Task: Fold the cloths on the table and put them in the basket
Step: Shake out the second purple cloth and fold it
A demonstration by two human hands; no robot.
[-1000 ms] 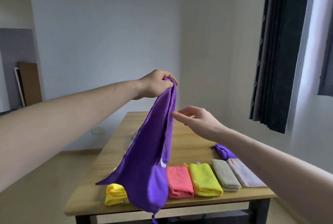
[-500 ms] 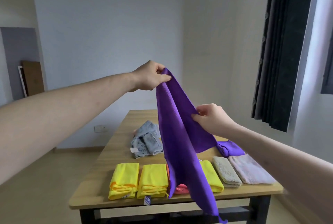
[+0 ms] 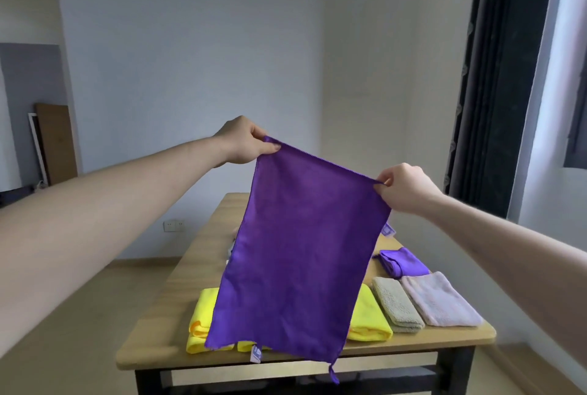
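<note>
1. Both bare arms reach out, and between them hangs the purple cloth (image 3: 301,251), spread flat in the air above the bench (image 3: 152,343).
2. The left hand (image 3: 243,140) has its fingers (image 3: 270,148) pinched on the cloth's upper left corner, held a touch higher than the other side.
3. The right hand (image 3: 405,186) pinches the upper right corner, fingers curled tight on the hem, so the top edge slopes down toward the right.
4. The cloth's lower edge dangles past the bench's near edge, a small loop hanging off the bottom right corner.
5. Down on the bench, along the near edge: folded yellow cloths (image 3: 368,320) peeking out either side of the hanging sheet, then a folded beige cloth (image 3: 397,305), then a folded pink cloth (image 3: 440,302) touching it.
6. Just behind those two, a crumpled purple cloth (image 3: 401,261).
7. Far right, a dark curtain (image 3: 495,76); far left, boards (image 3: 55,143) leaning on the wall.
</note>
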